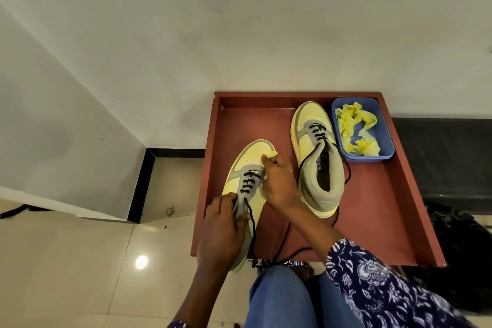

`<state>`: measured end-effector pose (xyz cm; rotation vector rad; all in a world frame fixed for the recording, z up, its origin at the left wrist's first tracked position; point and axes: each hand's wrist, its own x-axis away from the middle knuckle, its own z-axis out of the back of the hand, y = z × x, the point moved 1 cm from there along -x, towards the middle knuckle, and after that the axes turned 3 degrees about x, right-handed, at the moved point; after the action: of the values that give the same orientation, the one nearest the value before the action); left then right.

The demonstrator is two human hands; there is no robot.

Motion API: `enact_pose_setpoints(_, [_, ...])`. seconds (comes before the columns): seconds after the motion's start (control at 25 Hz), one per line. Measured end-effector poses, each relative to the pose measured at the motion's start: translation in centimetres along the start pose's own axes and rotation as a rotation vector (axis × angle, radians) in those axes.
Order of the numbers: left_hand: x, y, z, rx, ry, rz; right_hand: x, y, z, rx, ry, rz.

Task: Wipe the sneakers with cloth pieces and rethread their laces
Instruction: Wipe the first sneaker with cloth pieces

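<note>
Down at the lower middle of the frame, the near sneaker (247, 194) (pale yellow with grey panels) sits tilted over the left edge of the red tray (378, 207), toe pointing up-frame and heel hanging off toward the person. Its black lace (251, 231) is threaded through the lower eyelets and trails loose down past the heel. The left hand (222, 234) grips the grey collar and tongue area, fingers curled round it. The right hand (279, 181) is clenched on a small yellow cloth piece (272, 154), pressing it against the toe box just right of the eyelets.

Right beside that, a bit higher in the frame, the second sneaker (316, 157) rests flat in the tray, toe up-frame too, its laces partly done and one loose end running off the right side.

Upper right corner of the tray holds a blue plastic tub (383, 141) with more crumpled yellow cloth pieces (356, 129) in it, touching the second sneaker's toe side.

Bottom of the frame shows blue trousers and a navy floral sleeve (372, 282). Glossy cream floor tiles fill the lower left, white wall above.
</note>
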<state>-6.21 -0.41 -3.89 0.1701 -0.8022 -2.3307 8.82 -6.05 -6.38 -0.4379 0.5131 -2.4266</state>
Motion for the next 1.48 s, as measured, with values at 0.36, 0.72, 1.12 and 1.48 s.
enact_pose_setpoints(0.36, [0.1,-0.2,0.0,0.001,0.002,-0.015,4.5,-2.0,-1.1,-0.090,0.068,-0.168])
enact_pose_setpoints(0.72, [0.0,-0.3,-0.2,0.015,0.008,-0.003,7.8,-2.2,-1.7,-0.270,0.072,-0.088])
enact_pose_setpoints(1.12, [0.2,-0.4,0.0,0.031,0.032,0.000,2.3,-0.7,4.2,-0.387,0.253,-0.163])
enact_pose_setpoints(1.48, [0.1,-0.5,-0.1,0.032,0.037,-0.003,-2.3,-2.5,1.8,0.038,-0.011,-0.001])
